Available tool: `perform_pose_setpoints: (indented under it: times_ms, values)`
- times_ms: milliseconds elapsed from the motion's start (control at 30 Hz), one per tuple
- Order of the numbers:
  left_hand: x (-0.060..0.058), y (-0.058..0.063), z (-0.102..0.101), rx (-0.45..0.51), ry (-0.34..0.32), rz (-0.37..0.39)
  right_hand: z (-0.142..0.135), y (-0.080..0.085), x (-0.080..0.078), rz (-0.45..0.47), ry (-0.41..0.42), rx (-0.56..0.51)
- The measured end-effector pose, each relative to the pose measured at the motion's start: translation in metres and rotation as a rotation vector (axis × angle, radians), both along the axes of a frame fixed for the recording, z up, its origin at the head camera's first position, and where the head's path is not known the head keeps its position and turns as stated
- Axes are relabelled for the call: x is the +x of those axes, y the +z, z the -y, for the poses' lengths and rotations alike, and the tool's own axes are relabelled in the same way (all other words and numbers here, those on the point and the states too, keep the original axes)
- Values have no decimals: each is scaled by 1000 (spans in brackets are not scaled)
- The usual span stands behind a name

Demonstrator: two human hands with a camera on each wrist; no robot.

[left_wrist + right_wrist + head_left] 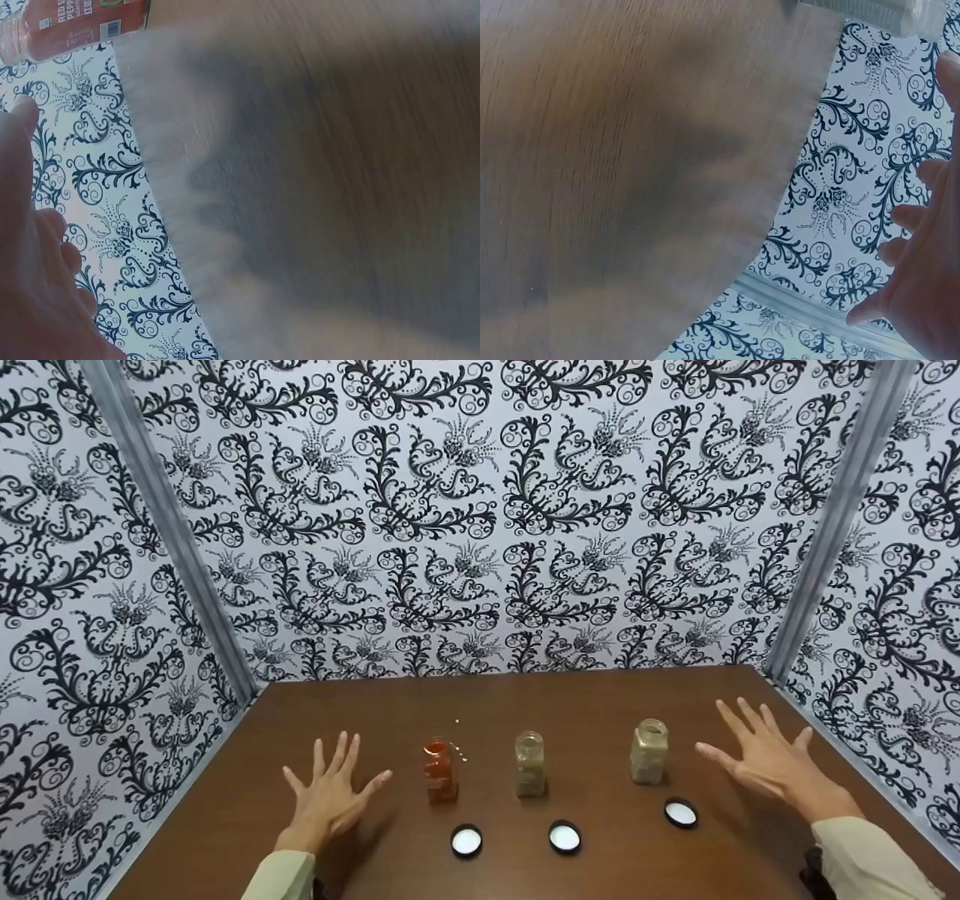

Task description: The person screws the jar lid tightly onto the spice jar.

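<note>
Both hands are spread with straight fingers and hold nothing. My left hand (pixel 328 799) hovers over the table's left side, left of an uncapped glass jar of red spice (pixel 440 772); that jar's label shows at the top of the left wrist view. In the middle stands a second uncapped jar (pixel 530 766) with greyish-green contents. A third uncapped jar (pixel 649 752), with pale greenish contents, stands to the right. My right hand (pixel 776 761) is just right of it. Three black lids lie white side up in front of the jars: left lid (pixel 466 841), middle lid (pixel 565 836), right lid (pixel 681 813).
The brown wooden table (pixel 360 705) has a few pale crumbs (pixel 461 754) by the red jar. Walls with black-and-white scroll pattern (pixel 450 510) enclose it at the back and both sides, with grey strips (pixel 176 532) down the corners.
</note>
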State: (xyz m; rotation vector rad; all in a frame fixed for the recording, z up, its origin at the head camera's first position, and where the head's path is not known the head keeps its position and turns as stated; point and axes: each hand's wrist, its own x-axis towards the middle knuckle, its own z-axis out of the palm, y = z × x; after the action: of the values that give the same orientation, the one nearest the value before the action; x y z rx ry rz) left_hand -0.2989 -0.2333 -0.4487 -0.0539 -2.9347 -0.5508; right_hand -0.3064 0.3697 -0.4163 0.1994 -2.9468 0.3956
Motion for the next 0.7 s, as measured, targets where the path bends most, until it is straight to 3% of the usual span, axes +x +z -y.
perform_pose_setpoints:
  times_ms: [267,700]
  values:
    - [0,0,0,-8,-20,15,2,8,6,-11,11,-11]
    - [6,-3,-8,6,-71,-28,11,12,16,-41,47,-55]
